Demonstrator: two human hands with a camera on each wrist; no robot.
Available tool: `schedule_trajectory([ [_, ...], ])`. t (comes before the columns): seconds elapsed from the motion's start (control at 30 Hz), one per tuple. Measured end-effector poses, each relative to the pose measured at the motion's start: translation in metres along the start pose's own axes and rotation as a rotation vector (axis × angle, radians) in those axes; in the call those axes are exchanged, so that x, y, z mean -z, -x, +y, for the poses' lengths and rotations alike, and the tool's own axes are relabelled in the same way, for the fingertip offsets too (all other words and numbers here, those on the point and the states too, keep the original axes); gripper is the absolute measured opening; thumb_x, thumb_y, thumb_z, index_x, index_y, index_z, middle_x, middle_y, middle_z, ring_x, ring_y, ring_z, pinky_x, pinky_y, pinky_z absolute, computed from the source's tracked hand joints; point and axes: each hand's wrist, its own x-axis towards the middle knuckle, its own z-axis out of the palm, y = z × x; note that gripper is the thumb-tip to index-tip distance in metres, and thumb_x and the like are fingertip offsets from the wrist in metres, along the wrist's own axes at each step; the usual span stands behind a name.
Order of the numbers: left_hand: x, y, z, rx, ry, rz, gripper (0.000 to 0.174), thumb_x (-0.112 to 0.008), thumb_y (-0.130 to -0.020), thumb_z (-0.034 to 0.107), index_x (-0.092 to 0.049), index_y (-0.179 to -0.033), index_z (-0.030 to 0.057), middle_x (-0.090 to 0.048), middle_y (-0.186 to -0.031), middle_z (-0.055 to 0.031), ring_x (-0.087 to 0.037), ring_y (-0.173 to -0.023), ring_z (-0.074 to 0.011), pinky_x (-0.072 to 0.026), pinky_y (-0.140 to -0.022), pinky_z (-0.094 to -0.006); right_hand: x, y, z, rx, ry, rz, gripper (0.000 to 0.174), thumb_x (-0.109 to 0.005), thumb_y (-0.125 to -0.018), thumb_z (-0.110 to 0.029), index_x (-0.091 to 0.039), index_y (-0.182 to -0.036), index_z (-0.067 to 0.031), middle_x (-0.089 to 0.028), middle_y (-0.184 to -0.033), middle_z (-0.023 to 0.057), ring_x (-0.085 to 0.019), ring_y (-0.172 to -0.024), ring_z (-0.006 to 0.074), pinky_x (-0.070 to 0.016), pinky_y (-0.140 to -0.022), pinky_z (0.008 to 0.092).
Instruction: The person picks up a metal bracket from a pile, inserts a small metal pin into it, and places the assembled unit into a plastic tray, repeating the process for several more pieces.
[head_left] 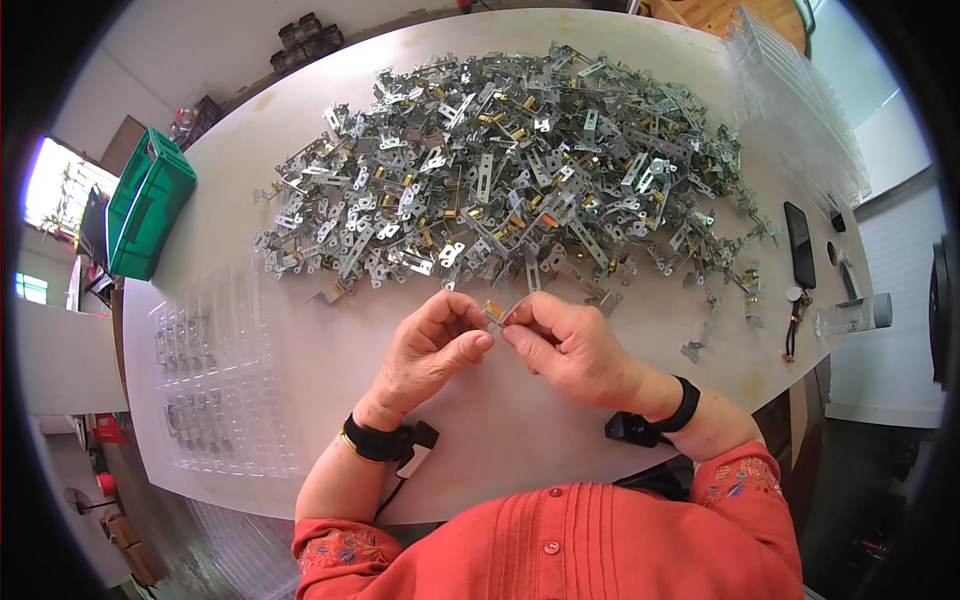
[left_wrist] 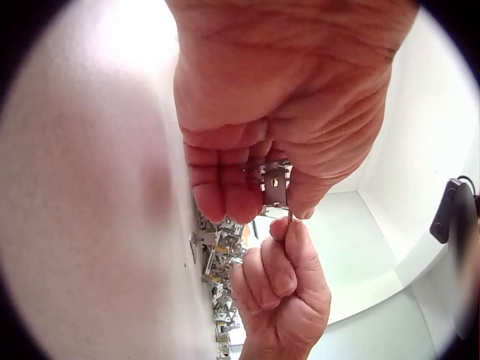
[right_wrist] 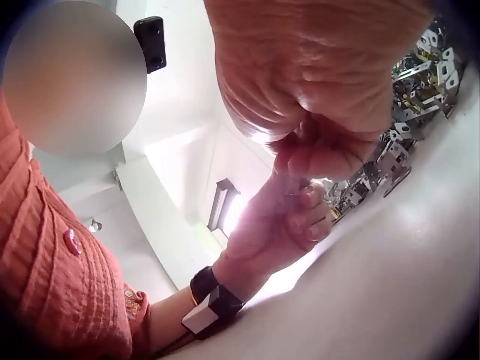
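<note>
Near the front of the table, a small metal bracket (head_left: 493, 312) with a brass-coloured part is held between both hands. In the left wrist view, my left hand (left_wrist: 277, 90) pinches the bracket (left_wrist: 276, 187) between thumb and fingers. Thumb and forefinger of my right hand (head_left: 575, 345) pinch a thin edge at the bracket's other end. Fingers hide most of the piece in the right wrist view. Just beyond the hands spreads a large heap of metal brackets (head_left: 485, 175), several with brass-coloured parts.
Clear plastic trays (head_left: 230, 370) lie at the left, some pockets holding parts. A green bin (head_left: 150, 205) stands at the far left edge. On the right are stacked clear trays (head_left: 800, 110), a phone (head_left: 799, 245), a wristwatch (head_left: 795, 310) and a clear cup (head_left: 850, 315).
</note>
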Motion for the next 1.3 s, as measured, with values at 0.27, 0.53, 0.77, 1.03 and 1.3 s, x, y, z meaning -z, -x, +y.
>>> schedule_trajectory([
  [0.27,-0.001,-0.001,0.000,-0.038,0.004,0.009,0.024,-0.071,-0.096,0.016,-0.057,-0.111,0.0033,-0.061,-0.097,-0.0004,-0.059,-0.082,-0.0075,-0.0493,-0.073,-0.0236,0.001,0.000,0.001,0.016,-0.045,-0.079,0.009,-0.065,-0.097,-0.011,-0.061,-0.098,-0.0029,-0.061,-0.070,0.0064,-0.053,-0.060,0.0106,-0.0442,-0.056,0.0300],
  [0.53,0.011,0.000,0.003,0.042,0.185,-0.128,0.022,-0.070,-0.097,0.020,-0.058,-0.106,0.0038,-0.064,-0.090,-0.0037,-0.061,-0.078,-0.0112,-0.0497,-0.072,-0.0263,0.010,-0.007,0.010,0.115,-0.324,0.200,0.006,-0.060,-0.102,-0.011,-0.060,-0.103,-0.0053,-0.062,-0.093,0.0000,-0.055,-0.074,0.0050,-0.0458,-0.064,0.0225],
  [0.77,0.005,0.003,0.016,0.200,0.149,-0.258,0.023,-0.067,-0.099,0.026,-0.059,-0.103,0.0042,-0.064,-0.089,-0.0037,-0.061,-0.078,-0.0123,-0.0493,-0.074,-0.0278,0.012,-0.009,0.016,0.175,-0.461,-0.001,0.010,-0.059,-0.103,-0.009,-0.062,-0.110,-0.0028,-0.062,-0.118,0.0081,-0.062,-0.087,0.0079,-0.0545,-0.078,0.0236],
  [1.03,0.003,0.002,0.023,0.191,0.066,-0.199,0.032,-0.068,-0.099,0.031,-0.058,-0.108,0.0016,-0.068,-0.097,-0.0075,-0.065,-0.088,-0.0141,-0.0524,-0.080,-0.0287,0.008,-0.008,0.011,0.047,-0.445,0.104,0.011,-0.058,-0.103,-0.007,-0.061,-0.111,-0.0003,-0.069,-0.099,0.0059,-0.068,-0.087,0.0108,-0.0579,-0.077,0.0254],
  [1.3,-0.005,-0.001,0.012,-0.046,-0.208,-0.019,0.030,-0.075,-0.093,0.018,-0.059,-0.110,-0.0012,-0.068,-0.102,-0.0079,-0.065,-0.099,-0.0148,-0.0533,-0.088,-0.0319,0.007,-0.010,0.012,0.041,-0.384,0.156,0.010,-0.058,-0.103,-0.009,-0.060,-0.108,-0.0007,-0.070,-0.092,0.0066,-0.069,-0.083,0.0117,-0.0581,-0.076,0.0256],
])
